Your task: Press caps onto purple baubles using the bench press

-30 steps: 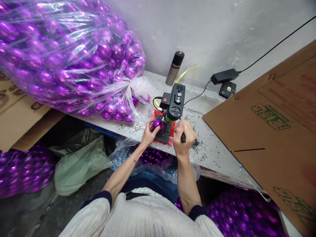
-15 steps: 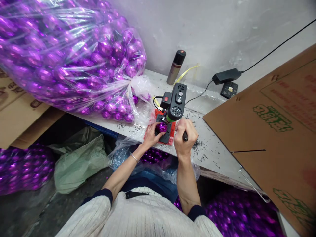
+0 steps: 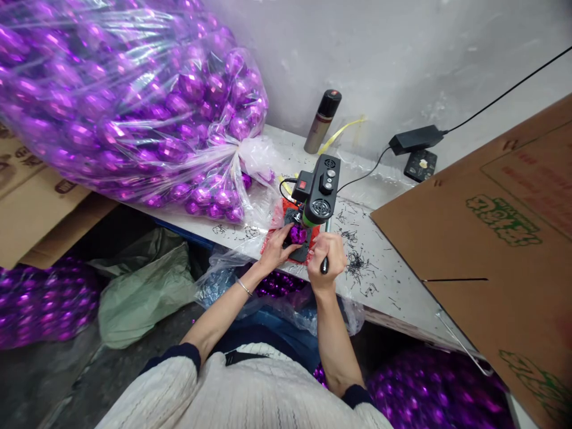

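Observation:
A small black bench drill (image 3: 319,189) stands on a red mat (image 3: 272,239) on the white worktable (image 3: 402,298). My left hand (image 3: 277,250) is closed round a shiny purple ball (image 3: 297,234) and holds it on the drill's black base, right under the drill head. My right hand (image 3: 326,262) is wrapped round the drill's lever handle (image 3: 325,262), pulled down toward me.
A huge clear bag of purple balls (image 3: 125,101) fills the table's left. A spray can (image 3: 322,121), a power adapter (image 3: 413,140) and a large cardboard sheet (image 3: 491,250) lie to the back and right. More purple balls (image 3: 277,283) sit in bags below the table edge. Dark shavings (image 3: 357,262) are scattered about.
My left hand slid the purple ball in under the drill head. My right hand swung the lever handle down and toward me.

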Motion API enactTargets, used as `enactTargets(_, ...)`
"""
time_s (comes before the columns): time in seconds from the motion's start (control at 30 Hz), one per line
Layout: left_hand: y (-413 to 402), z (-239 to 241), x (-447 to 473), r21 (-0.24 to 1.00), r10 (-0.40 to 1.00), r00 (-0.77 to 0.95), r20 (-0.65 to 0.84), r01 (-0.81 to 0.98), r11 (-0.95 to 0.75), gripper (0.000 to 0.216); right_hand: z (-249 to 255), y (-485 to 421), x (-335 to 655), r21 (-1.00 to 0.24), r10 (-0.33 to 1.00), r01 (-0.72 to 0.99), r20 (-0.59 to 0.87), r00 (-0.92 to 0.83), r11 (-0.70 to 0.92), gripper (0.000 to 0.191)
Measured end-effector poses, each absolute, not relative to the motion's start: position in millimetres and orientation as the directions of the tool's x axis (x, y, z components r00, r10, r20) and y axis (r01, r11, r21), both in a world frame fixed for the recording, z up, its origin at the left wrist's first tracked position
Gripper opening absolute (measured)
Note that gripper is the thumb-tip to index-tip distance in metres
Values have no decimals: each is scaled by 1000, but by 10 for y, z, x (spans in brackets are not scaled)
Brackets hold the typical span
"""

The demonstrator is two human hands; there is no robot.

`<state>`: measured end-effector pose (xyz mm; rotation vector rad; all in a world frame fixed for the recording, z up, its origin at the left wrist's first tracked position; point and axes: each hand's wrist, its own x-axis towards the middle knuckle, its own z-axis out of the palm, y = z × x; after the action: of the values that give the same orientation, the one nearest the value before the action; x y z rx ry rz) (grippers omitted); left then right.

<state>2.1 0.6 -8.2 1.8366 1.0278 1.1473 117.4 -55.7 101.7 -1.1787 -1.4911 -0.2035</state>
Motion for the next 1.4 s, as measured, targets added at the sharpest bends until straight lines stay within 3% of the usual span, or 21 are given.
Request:
enactTargets(0.23, 0, -64, 20, 882, 898, 289, 332, 243, -405, 60, 648, -496, 1153, -444, 456, 752, 864, 215, 487, 24)
enactTargets(0.93, 14, -70, 23, 890, 899, 274, 342, 214, -403, 57, 420, -379, 1162, -385, 367, 745, 908, 201, 545, 27)
enactTargets(1.03, 40, -83, 42, 892, 896, 271, 351, 194, -408, 57, 523, -402, 1154, -419, 384, 724, 895, 227, 548, 29)
enactTargets(1.17, 21, -61, 56, 903, 908, 234, 347, 180, -391, 59, 926, -463, 1133, -559, 494, 676, 809, 318, 480, 29)
enactTargets(1.3, -295, -86, -96, 860, 893, 148, 425, 241, -449, 61, 1256, -505, 1131, -613, 574, 654, 755, 318, 443, 30)
enactTargets(1.4, -710, -214, -310, 774, 832, 276, 482, 312, -552, 62, 1261, -512, 1121, -598, 566, 652, 768, 299, 467, 30)
